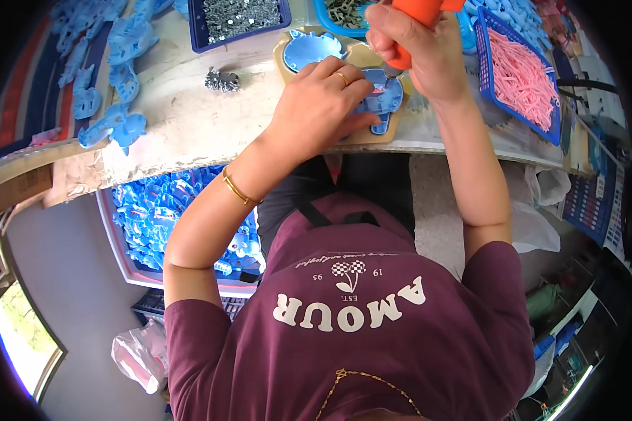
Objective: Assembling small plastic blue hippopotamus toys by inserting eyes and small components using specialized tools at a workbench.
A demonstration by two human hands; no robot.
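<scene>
My right hand (428, 59) grips an orange powered screwdriver (416, 19), its metal tip pointing down onto a light-blue plastic part (383, 100). That part lies in a tan board-like fixture (398, 121) near the table's front edge. My left hand (317, 98) bends over the same part from the left, thumb stretched along its near side, and holds it down. Some of the part is hidden under those fingers. Just beyond my left hand, a light-blue shell-shaped piece (313, 49) sits on the fixture's other half.
A dark-blue tray (198, 29) holds small metal screws, with a loose screw pile (221, 79) nearby. Light-blue pieces (123, 81) line the table's left. Pink strips (518, 77) fill a blue basket (484, 59) at right. Below the table, a bin (112, 231) holds blue parts.
</scene>
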